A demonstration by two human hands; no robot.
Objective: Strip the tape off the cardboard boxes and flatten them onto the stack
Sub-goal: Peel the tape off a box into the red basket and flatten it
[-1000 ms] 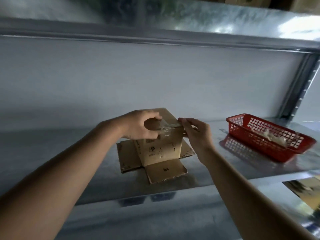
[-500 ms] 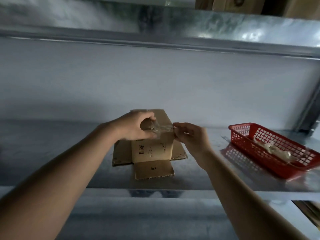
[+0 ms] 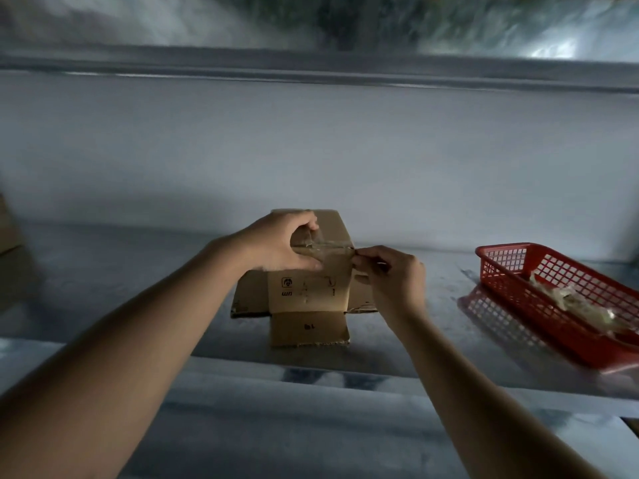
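A small brown cardboard box [image 3: 307, 292] stands on the metal shelf [image 3: 121, 271] with its bottom flaps splayed flat around it. A strip of clear tape [image 3: 326, 246] runs across its top edge. My left hand [image 3: 280, 247] grips the box's upper left corner, thumb in front and fingers curled over the top. My right hand [image 3: 390, 274] pinches the tape's right end at the box's upper right corner.
A red plastic basket [image 3: 511, 257] with crumpled tape scraps [image 3: 574, 299] sits on the shelf to the right. The grey back wall stands close behind the box. A shelf beam [image 3: 311, 67] runs overhead. Cardboard [image 3: 7, 229] shows at the far left edge.
The view has shifted, so the box sits more centred and squarer to me. My right hand has drawn slightly right at the tape end; my left hand keeps its grip.
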